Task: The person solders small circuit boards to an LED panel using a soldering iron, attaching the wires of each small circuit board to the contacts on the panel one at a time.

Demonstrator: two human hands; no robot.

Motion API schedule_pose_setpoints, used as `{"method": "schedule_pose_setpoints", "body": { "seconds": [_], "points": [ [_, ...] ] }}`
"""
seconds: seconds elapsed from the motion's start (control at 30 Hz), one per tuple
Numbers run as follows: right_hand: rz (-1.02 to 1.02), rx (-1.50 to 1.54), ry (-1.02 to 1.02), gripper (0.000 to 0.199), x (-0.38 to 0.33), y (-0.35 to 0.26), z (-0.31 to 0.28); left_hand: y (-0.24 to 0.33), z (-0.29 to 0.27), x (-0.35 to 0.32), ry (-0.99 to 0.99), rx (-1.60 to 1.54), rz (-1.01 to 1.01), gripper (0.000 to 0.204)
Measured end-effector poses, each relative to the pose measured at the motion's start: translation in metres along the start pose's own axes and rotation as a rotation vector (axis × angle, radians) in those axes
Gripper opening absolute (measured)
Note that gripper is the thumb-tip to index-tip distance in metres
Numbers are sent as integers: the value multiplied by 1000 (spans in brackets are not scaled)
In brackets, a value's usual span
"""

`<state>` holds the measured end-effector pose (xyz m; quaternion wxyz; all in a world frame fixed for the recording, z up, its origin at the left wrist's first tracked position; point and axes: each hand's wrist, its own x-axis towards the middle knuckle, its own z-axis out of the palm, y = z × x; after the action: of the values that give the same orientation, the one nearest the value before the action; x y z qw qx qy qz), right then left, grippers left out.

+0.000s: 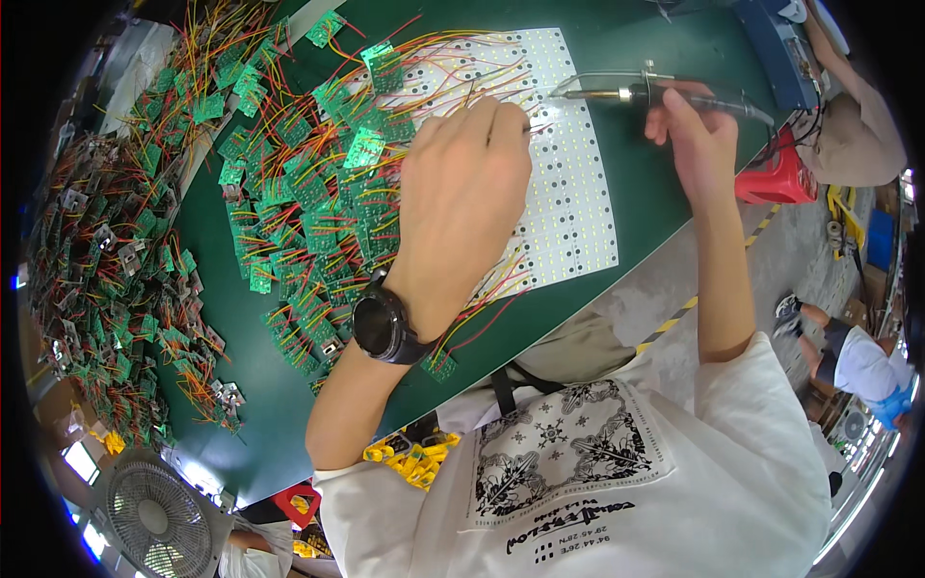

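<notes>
Many red and yellow wires (pixel 453 60) are crossing the white LED panel (pixel 568 183) on the green bench (pixel 650 183). The right hand (pixel 700 140) is gripping a soldering iron (pixel 628 94), tip over the panel; the left hand (pixel 467 178) is curling nearby, its hold impossible to tell. Close crowding is risking scorched wires or a burnt left hand, should the iron slip

Green table (pixel 660 197) with soldering work. The left hand (pixel 467 178), wearing a black wristwatch (pixel 378 325), curls over a white panel (pixel 578 193) dotted with yellow. The right hand (pixel 696 130) grips a soldering iron (pixel 624 93), its tip over the panel near its right edge. Wired green circuit boards (pixel 313 193) lie heaped left of the panel; a blue box (pixel 779 58) stands toward the table's far right corner.
</notes>
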<state>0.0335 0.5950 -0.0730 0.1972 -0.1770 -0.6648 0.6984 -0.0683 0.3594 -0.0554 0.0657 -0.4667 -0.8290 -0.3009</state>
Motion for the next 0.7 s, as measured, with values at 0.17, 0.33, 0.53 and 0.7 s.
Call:
{"method": "schedule_pose_setpoints", "body": {
  "seconds": [0.17, 0.33, 0.53, 0.7],
  "points": [
    [-46, -42, 14, 24, -2, 1, 4, -4, 2, 2, 15, 15, -29, 8],
    [-49, -44, -5, 24, -3, 0, 4, -5, 7, 3, 35, -6, -41, 8],
    [-51, -56, -18, 25, -3, 1, 1, -5, 11, 4, 69, 13, -60, 11],
    [-60, -53, -19, 26, -3, 2, 3, -5, 13, 1, 22, -29, -95, 12]
  ]
}}
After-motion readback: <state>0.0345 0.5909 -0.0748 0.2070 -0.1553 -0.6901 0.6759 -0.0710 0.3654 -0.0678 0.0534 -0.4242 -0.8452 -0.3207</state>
